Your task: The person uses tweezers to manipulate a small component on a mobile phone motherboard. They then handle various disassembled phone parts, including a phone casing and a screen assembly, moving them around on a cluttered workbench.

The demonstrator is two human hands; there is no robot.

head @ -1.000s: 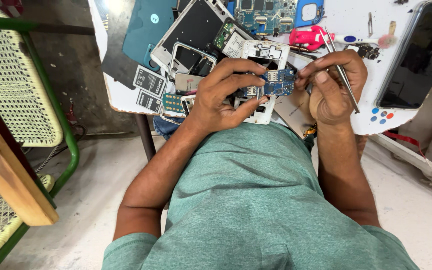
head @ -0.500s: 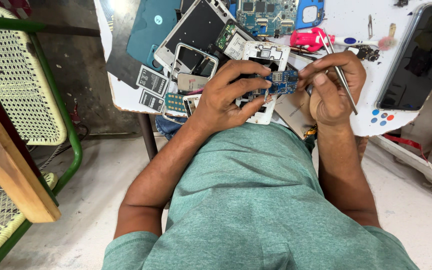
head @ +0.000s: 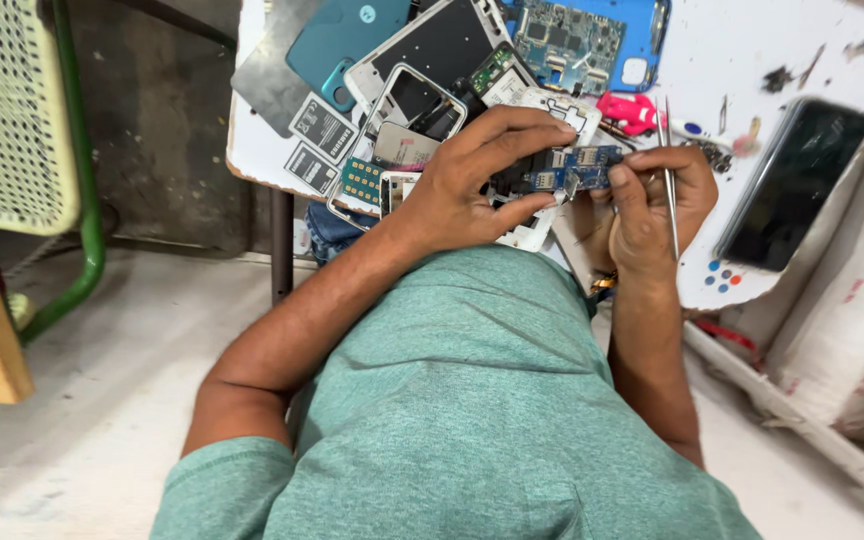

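**Circuit board held in both hands over a cluttered bench**

Left hand point(head: 472, 185): fingers curled and closed around the blue circuit board point(head: 567, 168), thumb beneath, fingertips over its top edge; the board is raised just above the white table point(head: 752, 40), at about 12 o'clock from the person's chest. Right hand point(head: 652, 205): closed; it pinches the board's right end and also carries thin metal tweezers point(head: 669, 165), held upright along the fingers, tips toward 12 o'clock.

Around the hands: a white phone frame point(head: 407, 95) at 10 o'clock of the left hand, a teal back cover point(head: 347, 35) beyond it; a second circuit board in a blue case point(head: 572, 35) at 12 o'clock; a pink part point(head: 630, 110) just beside the held board; a dark phone screen point(head: 787, 185) at 3 o'clock, well apart.

Judgement on method: the work appears to be fine handling of board parts; grip by the edges only, brace the wrists, keep the board level, and bring the tweezer tips down lightly so that small parts are not bent or flicked into the clutter.
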